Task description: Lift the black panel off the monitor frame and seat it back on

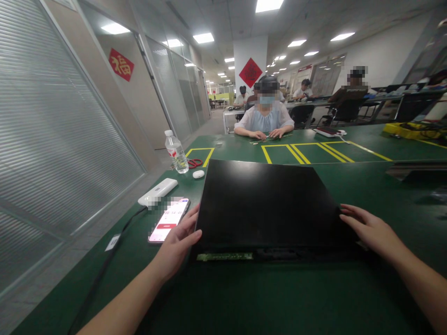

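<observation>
Green worktop: my left hand and right hand, fingers open, bracket the black panel; a slide could strike the phone

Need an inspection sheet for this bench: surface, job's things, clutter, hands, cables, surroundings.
Surface: green table, one large item and a few small ones on it.
Job's things: black panel lying flat; green circuit strip along its near edge.
Clutter: lit phone, white power bank, small white case, water bottle, red scissors, all left of the panel.
Hands: left hand open at the panel's near-left corner; right hand open, fingers on its right edge.
Cables: black cable runs from the power bank toward the near table edge.
Surroundings: person seated at the next table, which has yellow tape marks; blinds on the left.
</observation>
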Demonstrator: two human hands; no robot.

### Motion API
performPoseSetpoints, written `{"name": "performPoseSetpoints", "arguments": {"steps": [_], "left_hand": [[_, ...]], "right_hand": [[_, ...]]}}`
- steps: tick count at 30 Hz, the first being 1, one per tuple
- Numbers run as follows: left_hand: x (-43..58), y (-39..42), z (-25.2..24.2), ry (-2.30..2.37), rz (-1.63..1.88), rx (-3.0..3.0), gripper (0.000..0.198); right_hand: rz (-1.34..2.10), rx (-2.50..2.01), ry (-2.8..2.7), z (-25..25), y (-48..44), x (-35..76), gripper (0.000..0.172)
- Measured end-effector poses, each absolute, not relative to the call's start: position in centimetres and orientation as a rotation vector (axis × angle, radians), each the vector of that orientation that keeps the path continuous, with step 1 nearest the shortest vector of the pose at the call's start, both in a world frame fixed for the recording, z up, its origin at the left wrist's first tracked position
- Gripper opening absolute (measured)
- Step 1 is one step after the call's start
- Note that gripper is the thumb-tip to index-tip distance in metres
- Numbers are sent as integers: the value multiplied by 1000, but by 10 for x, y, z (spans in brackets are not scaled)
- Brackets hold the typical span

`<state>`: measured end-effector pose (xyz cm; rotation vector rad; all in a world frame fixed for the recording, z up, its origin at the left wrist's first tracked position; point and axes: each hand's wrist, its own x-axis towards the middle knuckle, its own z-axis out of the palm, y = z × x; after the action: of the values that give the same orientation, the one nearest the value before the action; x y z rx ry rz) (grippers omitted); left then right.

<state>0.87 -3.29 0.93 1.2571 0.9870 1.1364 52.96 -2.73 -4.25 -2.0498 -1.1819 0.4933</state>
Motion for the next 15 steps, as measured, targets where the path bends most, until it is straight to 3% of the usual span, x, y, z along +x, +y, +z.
{"name": "performPoseSetpoints", "arguments": {"steps": [9, 15], "left_hand": [[6, -33, 16, 954, 1254, 1266, 47], [7, -29, 19, 863, 1264, 1143, 47]], "right_hand": [[745, -1701, -820, -20, -32, 515, 38], [916, -1540, -868, 8, -49, 522, 33]]}}
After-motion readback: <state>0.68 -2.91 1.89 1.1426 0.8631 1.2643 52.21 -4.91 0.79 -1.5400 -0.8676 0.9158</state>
